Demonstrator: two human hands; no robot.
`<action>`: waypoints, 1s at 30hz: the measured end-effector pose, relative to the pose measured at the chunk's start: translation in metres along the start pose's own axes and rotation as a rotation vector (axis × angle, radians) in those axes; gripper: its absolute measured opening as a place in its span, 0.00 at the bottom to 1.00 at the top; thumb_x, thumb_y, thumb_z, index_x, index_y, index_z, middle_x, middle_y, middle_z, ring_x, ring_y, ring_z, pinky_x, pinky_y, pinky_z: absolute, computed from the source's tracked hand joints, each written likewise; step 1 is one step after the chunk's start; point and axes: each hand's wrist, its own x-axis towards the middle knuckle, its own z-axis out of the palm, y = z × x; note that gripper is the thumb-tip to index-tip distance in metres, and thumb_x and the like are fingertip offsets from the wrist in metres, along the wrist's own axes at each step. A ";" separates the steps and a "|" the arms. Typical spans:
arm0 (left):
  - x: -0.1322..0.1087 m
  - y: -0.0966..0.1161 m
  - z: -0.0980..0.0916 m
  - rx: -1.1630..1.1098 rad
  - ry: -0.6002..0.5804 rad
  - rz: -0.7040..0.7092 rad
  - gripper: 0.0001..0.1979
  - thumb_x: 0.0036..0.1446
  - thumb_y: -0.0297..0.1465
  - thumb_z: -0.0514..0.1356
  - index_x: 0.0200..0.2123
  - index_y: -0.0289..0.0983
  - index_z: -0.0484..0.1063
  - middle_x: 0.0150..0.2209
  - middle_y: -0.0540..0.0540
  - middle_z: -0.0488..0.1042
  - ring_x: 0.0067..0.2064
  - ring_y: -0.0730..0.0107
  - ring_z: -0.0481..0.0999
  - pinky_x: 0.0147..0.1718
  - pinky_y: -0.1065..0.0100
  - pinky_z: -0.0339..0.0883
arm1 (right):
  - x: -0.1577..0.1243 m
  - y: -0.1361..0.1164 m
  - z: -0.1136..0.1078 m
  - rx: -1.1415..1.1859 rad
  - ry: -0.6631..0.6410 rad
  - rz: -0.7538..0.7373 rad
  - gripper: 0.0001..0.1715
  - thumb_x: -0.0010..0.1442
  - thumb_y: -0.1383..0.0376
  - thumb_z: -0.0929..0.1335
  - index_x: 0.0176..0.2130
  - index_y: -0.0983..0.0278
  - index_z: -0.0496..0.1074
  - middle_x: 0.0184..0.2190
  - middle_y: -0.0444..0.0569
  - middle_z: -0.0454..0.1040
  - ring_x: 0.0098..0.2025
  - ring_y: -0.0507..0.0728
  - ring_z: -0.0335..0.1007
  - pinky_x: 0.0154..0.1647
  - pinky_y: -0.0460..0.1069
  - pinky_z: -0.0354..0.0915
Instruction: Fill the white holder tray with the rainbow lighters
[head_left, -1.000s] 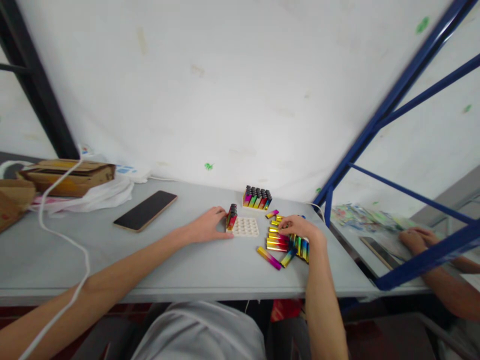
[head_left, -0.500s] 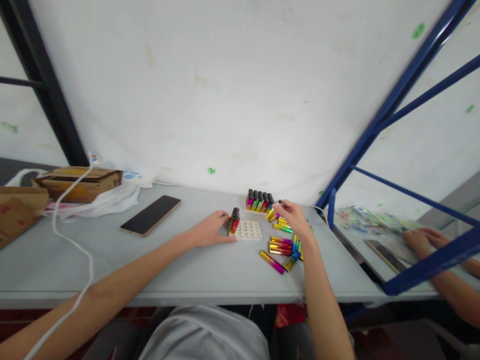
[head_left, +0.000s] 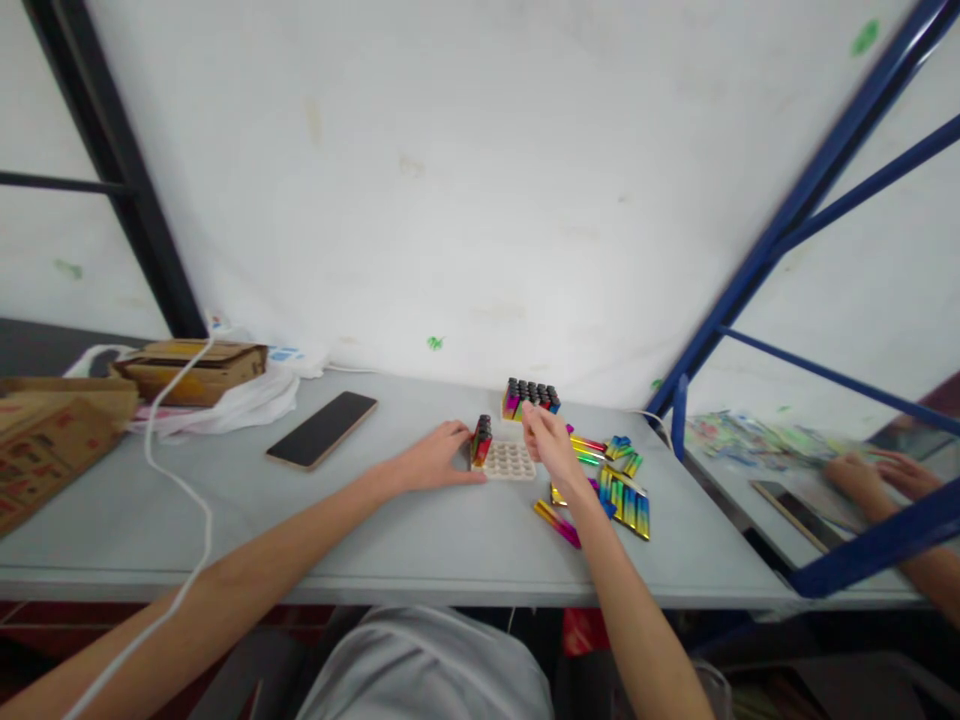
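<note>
The left hand (head_left: 431, 458) lies low at nine o'clock of the white tray (head_left: 516, 462), its grip spread, thumb along the near corner and fingers by the far one, bracketing that end without clenching. The right hand (head_left: 547, 440) is raised at about two o'clock, fingers curled together; whether its grip has hold of anything I cannot tell.

The tray shows rows of bare sockets, with one row of upright lighters (head_left: 482, 446), black-topped and red-to-gold, at its nine-o'clock end. At one o'clock stands a packed block of lighters (head_left: 531, 400); between three and five o'clock lie loose metallic lighters (head_left: 630, 503), rainbow-coloured.

The grey worktop (head_left: 420, 540) also carries a dark phone (head_left: 322, 430) at ten o'clock, before a scuffed white wall (head_left: 480, 200). Beyond the blue frame (head_left: 739, 285), at three o'clock, another person's hands (head_left: 859, 478) show.
</note>
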 end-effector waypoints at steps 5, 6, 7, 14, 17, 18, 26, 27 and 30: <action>0.000 0.000 0.000 0.003 -0.006 0.002 0.33 0.56 0.56 0.70 0.53 0.36 0.78 0.55 0.33 0.79 0.58 0.43 0.78 0.60 0.55 0.72 | -0.001 0.002 0.003 -0.371 0.203 -0.129 0.32 0.58 0.38 0.64 0.20 0.57 0.53 0.18 0.40 0.52 0.24 0.52 0.49 0.26 0.50 0.47; 0.000 0.000 0.000 0.004 -0.010 0.002 0.33 0.56 0.55 0.69 0.53 0.36 0.78 0.55 0.33 0.78 0.58 0.44 0.78 0.60 0.55 0.71 | 0.000 0.003 0.003 -0.414 0.224 -0.145 0.31 0.57 0.40 0.64 0.19 0.57 0.52 0.18 0.40 0.52 0.24 0.52 0.50 0.27 0.50 0.47; 0.000 0.000 -0.001 0.005 -0.014 0.000 0.33 0.56 0.55 0.69 0.54 0.36 0.77 0.55 0.33 0.78 0.58 0.44 0.78 0.61 0.55 0.71 | 0.000 0.003 0.003 -0.445 0.236 -0.155 0.29 0.57 0.42 0.63 0.19 0.57 0.52 0.18 0.40 0.52 0.24 0.52 0.50 0.27 0.50 0.47; 0.000 0.001 -0.001 -0.009 -0.010 -0.005 0.32 0.56 0.56 0.69 0.52 0.37 0.78 0.55 0.33 0.78 0.57 0.43 0.78 0.60 0.55 0.72 | 0.002 0.008 0.002 -0.580 0.200 -0.164 0.24 0.60 0.49 0.62 0.20 0.57 0.54 0.18 0.42 0.57 0.24 0.54 0.54 0.28 0.50 0.48; 0.000 -0.001 0.000 -0.011 -0.015 -0.007 0.33 0.56 0.57 0.69 0.52 0.37 0.78 0.54 0.32 0.78 0.57 0.43 0.78 0.60 0.54 0.72 | 0.000 0.007 0.002 -0.590 0.173 -0.212 0.27 0.66 0.47 0.62 0.22 0.57 0.54 0.19 0.42 0.59 0.25 0.54 0.55 0.29 0.50 0.50; 0.000 -0.002 0.001 -0.010 -0.020 -0.007 0.33 0.56 0.57 0.69 0.53 0.37 0.77 0.54 0.32 0.78 0.57 0.43 0.78 0.60 0.54 0.72 | -0.001 0.006 0.002 -0.592 0.163 -0.231 0.28 0.67 0.45 0.62 0.23 0.57 0.55 0.19 0.41 0.60 0.25 0.55 0.56 0.29 0.50 0.51; 0.001 -0.003 0.003 -0.011 -0.035 -0.005 0.34 0.56 0.56 0.70 0.54 0.36 0.76 0.54 0.33 0.77 0.57 0.45 0.77 0.62 0.53 0.70 | -0.001 0.009 -0.002 -0.614 -0.052 -0.345 0.27 0.73 0.42 0.60 0.31 0.57 0.61 0.28 0.46 0.69 0.33 0.59 0.66 0.36 0.50 0.59; 0.000 -0.003 0.002 -0.011 -0.035 -0.002 0.34 0.56 0.56 0.70 0.54 0.36 0.76 0.54 0.33 0.77 0.57 0.45 0.76 0.62 0.53 0.69 | 0.000 0.010 -0.003 -0.638 -0.069 -0.386 0.28 0.73 0.42 0.60 0.31 0.57 0.62 0.29 0.47 0.70 0.34 0.59 0.67 0.37 0.51 0.60; 0.000 -0.003 0.000 -0.019 -0.037 0.007 0.35 0.56 0.56 0.70 0.56 0.37 0.76 0.56 0.34 0.76 0.58 0.45 0.76 0.62 0.53 0.69 | 0.001 0.013 -0.005 -0.714 -0.123 -0.426 0.32 0.73 0.41 0.62 0.27 0.58 0.62 0.28 0.48 0.70 0.32 0.58 0.66 0.36 0.51 0.58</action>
